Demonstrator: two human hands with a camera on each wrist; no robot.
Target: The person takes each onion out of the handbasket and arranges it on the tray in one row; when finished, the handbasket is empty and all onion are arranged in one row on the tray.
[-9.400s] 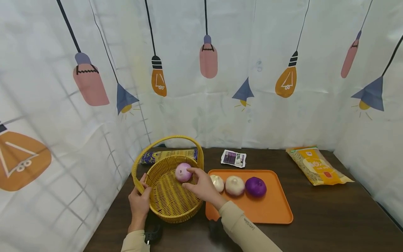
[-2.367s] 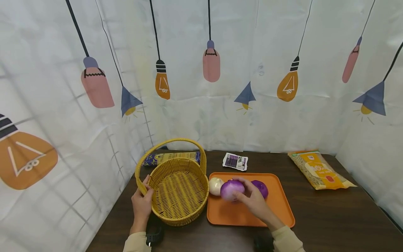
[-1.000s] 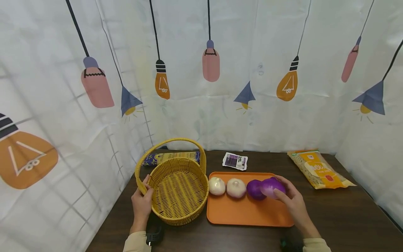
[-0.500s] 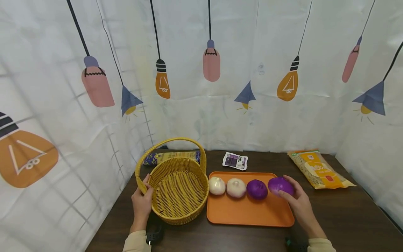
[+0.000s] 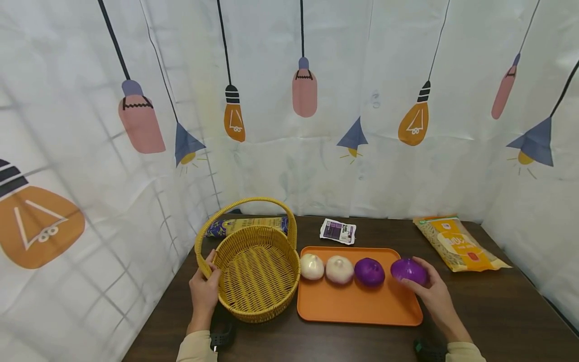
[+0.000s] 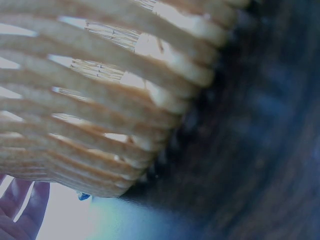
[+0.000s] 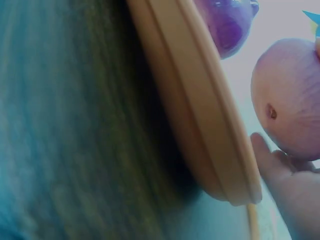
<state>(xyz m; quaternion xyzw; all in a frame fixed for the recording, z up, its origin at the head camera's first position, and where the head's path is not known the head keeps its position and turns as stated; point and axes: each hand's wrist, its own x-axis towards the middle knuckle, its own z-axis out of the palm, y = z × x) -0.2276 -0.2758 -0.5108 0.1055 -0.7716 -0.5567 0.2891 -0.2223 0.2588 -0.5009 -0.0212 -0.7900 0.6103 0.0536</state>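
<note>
In the head view my right hand grips a purple onion at the right end of the orange tray. The right wrist view shows the onion's root end, thumb and fingers round it, close over the tray rim; contact with the tray cannot be told. A white bulb, a whitish bulb and another purple onion sit in a row along the tray. My left hand holds the left side of the yellow woven basket near its handle; part of the fingers is hidden behind it.
Behind the basket lies a blue and yellow packet. A small white and purple sachet is beyond the tray. At the back right is a yellow bag. A printed curtain stands behind the dark table.
My right hand has taken the onion from the basket, carried it right past the other bulbs and lowered it at the row's right end. My left hand keeps its hold on the basket.
</note>
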